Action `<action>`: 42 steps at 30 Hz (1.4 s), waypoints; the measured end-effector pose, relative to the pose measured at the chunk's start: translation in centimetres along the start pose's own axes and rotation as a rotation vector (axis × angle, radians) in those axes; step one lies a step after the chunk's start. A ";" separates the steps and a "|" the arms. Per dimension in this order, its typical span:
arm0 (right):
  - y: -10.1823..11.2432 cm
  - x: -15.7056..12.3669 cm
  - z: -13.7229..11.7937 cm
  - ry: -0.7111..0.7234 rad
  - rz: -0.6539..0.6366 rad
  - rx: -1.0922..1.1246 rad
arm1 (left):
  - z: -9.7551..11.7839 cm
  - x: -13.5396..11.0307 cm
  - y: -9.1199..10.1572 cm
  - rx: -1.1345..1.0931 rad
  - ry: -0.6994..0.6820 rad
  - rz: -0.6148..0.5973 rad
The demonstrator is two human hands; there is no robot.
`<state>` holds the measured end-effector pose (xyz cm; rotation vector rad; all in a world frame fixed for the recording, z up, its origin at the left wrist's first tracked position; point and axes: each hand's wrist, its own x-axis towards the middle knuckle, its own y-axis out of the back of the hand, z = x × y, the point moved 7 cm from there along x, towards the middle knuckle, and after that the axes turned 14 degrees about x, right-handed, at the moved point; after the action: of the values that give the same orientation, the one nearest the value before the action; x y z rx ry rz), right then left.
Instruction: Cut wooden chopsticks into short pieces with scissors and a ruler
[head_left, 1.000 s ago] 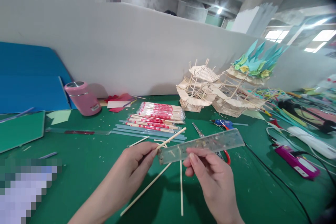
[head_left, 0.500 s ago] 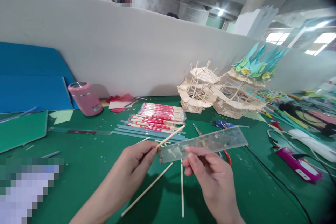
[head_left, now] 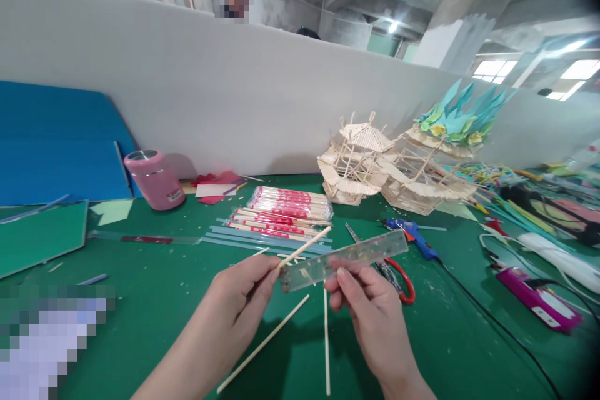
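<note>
My left hand [head_left: 248, 290] pinches the lower end of a thin wooden stick [head_left: 309, 245], which slants up to the right. Between thumb and fingers, my right hand [head_left: 370, 303] grips a clear ruler [head_left: 375, 249] near its middle. The ruler's left end is right beside the left fingertips and the stick's base; whether they touch I cannot tell. On the table below lie two loose sticks [head_left: 265, 344], one slanted and one pointing toward me. Scissors with red handles [head_left: 407, 284] lie partly behind the ruler and right hand.
Packaged chopsticks [head_left: 290, 201] and bluish glue sticks [head_left: 267, 244] lie mid-table. Behind stand stick-built pavilion models [head_left: 356, 184]. A blue glue gun [head_left: 417, 239] with a black cord lies right, near a purple power strip [head_left: 539, 297]. A pink flask [head_left: 157, 181] stands left. A person is beyond the partition [head_left: 210, 87].
The ruler's right end has swung and shortened in view, uncovering more of the glue gun and scissors. Both hands keep their holds. The camera view has shifted slightly.
</note>
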<state>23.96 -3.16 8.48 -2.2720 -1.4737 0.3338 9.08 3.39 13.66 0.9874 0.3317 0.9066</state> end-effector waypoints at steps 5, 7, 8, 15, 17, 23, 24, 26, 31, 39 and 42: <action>0.4 0.1 0.7 -0.035 0.024 0.094 | -0.1 0.0 0.3 -0.016 0.008 0.044; 0.6 0.2 0.8 -0.038 0.033 0.107 | -0.1 0.1 0.3 -0.026 0.008 0.027; 0.6 0.2 0.9 -0.038 0.036 0.106 | -0.2 0.1 0.2 -0.028 0.008 0.013; 0.8 0.2 1.1 -0.044 0.049 0.082 | -0.5 0.1 -0.2 -0.037 0.044 -0.061; 0.7 0.2 1.0 -0.042 0.047 0.074 | -0.5 0.1 -0.3 -0.044 0.053 -0.070; 0.6 0.2 1.0 -0.034 0.040 0.028 | -0.8 0.4 -0.3 -0.066 0.057 -0.063; 0.6 0.2 1.0 -0.033 0.035 0.026 | -0.9 0.5 -0.3 -0.067 0.056 -0.068; 0.6 0.2 1.1 -0.030 0.030 0.019 | -1.0 0.6 -0.5 -0.066 0.052 -0.082; 0.5 0.3 0.9 0.000 0.050 -0.015 | -1.2 0.6 -0.7 -0.064 0.053 -0.125; 0.3 0.3 0.4 0.040 0.061 -0.114 | -1.4 0.6 -1.1 -0.075 0.056 -0.160; 0.3 0.2 0.1 0.092 0.082 -0.152 | -1.4 0.7 -1.1 -0.071 0.054 -0.152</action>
<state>24.26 -3.05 8.30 -2.4370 -1.4062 0.1431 9.13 4.48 12.08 0.8617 0.4121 0.8029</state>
